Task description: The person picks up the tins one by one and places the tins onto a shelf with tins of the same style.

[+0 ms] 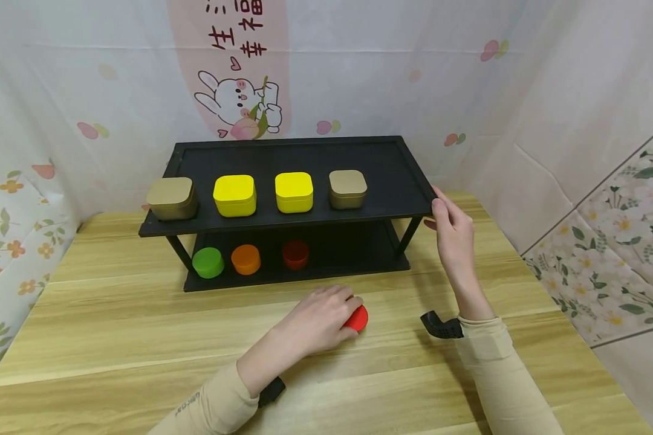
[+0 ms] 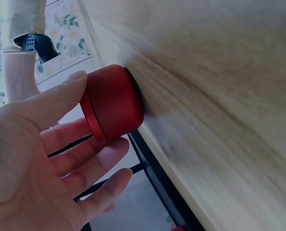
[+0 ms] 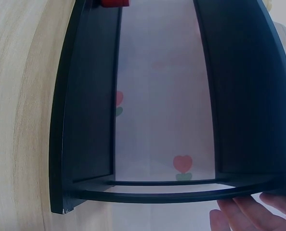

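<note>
Low over the table in front of the rack, my left hand (image 1: 318,317) holds a red round tin (image 2: 115,103) between thumb and fingers. The tin's base is at the wood in the left wrist view; whether it touches is hard to tell. At the right end of the black two-tier rack (image 1: 381,175), my right hand (image 1: 453,232) grips the edge of the upper board. Its fingertips (image 3: 249,211) show beside the end bar in the right wrist view. On the lower board stand a green tin (image 1: 208,263), an orange tin (image 1: 246,260) and a dark red tin (image 1: 295,255).
Along the upper board's front stand two yellow square tins (image 1: 235,196) and two tan ones, one at the left corner (image 1: 172,198). Behind the wooden table (image 1: 114,338) hangs a printed cloth (image 1: 359,78). Floral panels (image 1: 620,223) rise at the right.
</note>
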